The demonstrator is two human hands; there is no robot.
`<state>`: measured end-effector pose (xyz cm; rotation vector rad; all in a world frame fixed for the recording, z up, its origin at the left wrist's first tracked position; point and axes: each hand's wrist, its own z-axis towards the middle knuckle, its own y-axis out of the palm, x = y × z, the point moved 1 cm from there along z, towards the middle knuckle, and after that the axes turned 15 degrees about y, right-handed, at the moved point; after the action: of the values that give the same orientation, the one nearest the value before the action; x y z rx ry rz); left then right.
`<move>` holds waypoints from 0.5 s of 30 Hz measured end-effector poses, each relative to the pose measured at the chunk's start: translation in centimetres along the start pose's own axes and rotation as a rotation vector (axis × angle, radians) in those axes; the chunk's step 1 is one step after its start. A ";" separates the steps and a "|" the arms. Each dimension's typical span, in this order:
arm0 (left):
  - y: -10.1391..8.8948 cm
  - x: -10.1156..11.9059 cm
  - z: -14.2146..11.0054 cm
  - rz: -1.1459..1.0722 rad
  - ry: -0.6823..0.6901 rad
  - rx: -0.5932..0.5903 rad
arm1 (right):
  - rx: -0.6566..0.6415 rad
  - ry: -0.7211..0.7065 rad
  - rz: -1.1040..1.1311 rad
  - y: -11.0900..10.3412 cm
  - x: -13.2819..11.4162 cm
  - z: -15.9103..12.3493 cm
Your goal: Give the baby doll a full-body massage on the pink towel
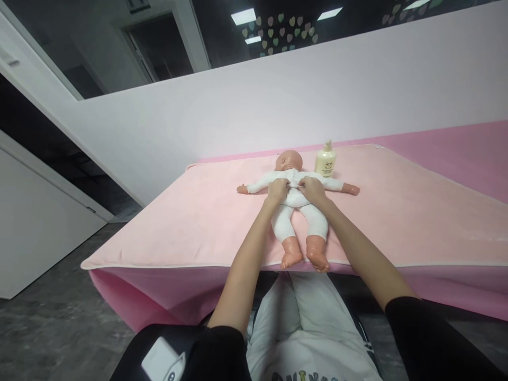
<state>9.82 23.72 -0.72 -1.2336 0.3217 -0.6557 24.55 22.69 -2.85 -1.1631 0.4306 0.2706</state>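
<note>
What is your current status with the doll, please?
Left hand and right hand both on the doll, grip unclear. Doll lying flat on pink cover, arms outspread. Nothing visibly blocking; pump bottle standing near the doll's head.

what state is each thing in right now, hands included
left hand: fingers curled, resting at the doll's torso
right hand: fingers curled, beside the left at the torso
doll: lying flat, arms spread, feet toward the person
pump bottle: upright, beyond the doll's arm; fill level unclear
pale pink cover: spread out over the table
ceiling lights: lit, seen in the dark glass
</note>
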 end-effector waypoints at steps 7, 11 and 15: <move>1.3 0.5 -0.9 0.046 -0.044 0.135 | 0.222 -0.106 0.231 -0.9 -0.7 -0.8; 1.4 0.0 -1.5 -0.006 -0.019 0.170 | 0.347 -0.151 0.374 -0.2 -0.8 -0.3; 1.3 0.0 -1.6 -0.032 -0.006 0.166 | 0.164 -0.091 0.278 1.5 0.1 0.9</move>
<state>9.30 22.74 -2.43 -1.0839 0.2382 -0.6922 24.20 24.10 -3.80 -0.9256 0.5250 0.5180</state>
